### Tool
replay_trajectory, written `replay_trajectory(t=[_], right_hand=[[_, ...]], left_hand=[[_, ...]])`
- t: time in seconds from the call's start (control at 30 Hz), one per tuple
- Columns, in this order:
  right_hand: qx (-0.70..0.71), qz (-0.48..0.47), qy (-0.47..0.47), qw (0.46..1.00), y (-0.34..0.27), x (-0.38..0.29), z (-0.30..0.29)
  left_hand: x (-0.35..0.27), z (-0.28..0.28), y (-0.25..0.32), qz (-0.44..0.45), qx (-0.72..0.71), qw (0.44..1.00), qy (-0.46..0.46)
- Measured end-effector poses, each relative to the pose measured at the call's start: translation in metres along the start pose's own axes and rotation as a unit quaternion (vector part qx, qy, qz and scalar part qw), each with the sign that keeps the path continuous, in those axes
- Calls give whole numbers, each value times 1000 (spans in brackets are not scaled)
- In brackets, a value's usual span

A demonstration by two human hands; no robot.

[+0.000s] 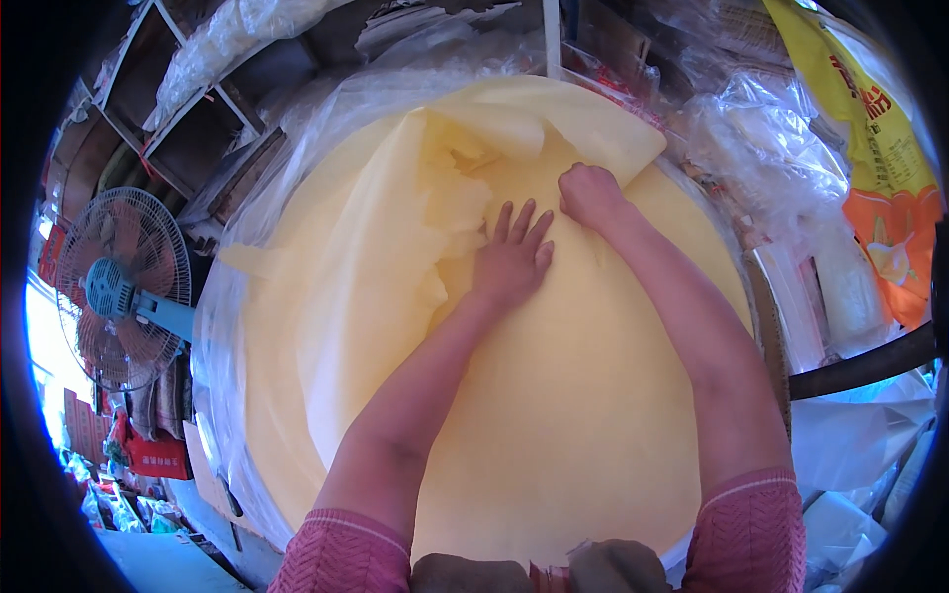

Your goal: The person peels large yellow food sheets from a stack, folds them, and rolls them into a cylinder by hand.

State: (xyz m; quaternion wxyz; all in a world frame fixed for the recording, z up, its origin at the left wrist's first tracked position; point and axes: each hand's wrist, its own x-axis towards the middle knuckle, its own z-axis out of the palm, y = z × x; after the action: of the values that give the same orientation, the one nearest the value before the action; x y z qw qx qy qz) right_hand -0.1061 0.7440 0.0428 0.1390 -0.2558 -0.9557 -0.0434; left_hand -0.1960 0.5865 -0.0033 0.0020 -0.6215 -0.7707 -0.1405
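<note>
A large round stack of thin yellow sheets (563, 415) lies before me on clear plastic film. My left hand (511, 259) rests flat on it with fingers spread, beside the ragged torn edge of a lifted, folded-back sheet (371, 244). Above and to the right, my right hand (589, 194) is closed on the yellow sheet, near a folded flap (615, 126) at the far edge. The fingertips of the right hand are hidden, and how much of the sheet lies within them does not show.
At the left stands an electric fan (111, 289) with a wire guard. Clear plastic film (222, 370) surrounds the stack. Shelves with a white frame (237, 111) stand beyond it. Crumpled plastic bags (778, 148) and a yellow and orange printed bag (882, 170) are at the right.
</note>
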Motion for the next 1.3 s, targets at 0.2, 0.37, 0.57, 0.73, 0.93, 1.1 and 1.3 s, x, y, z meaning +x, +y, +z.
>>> replay_trajectory(t=[0.2,0.37,0.57,0.73,0.93,1.1,1.3], right_hand=[[-45,-57,-9,997,-8,20,6],[-23,-7,-21,999,15,28,-5],[0,16,-22,1000,-3,20,3],[3,-27,34,999,29,46,-7],[-26,-49,36,998,32,52,-20],[-51,-11,-63,997,47,39,-13],[128,-53,-107,985,44,22,-60]], left_hand=[[-2,1,0,-13,-12,1000,26],[-5,1,4,-22,-9,998,49],[-7,-2,2,-43,0,998,41],[-4,0,4,-33,24,998,55],[-5,-11,8,-51,3,998,24],[-2,-4,7,-36,-18,998,56],[9,-5,18,-95,34,995,17]])
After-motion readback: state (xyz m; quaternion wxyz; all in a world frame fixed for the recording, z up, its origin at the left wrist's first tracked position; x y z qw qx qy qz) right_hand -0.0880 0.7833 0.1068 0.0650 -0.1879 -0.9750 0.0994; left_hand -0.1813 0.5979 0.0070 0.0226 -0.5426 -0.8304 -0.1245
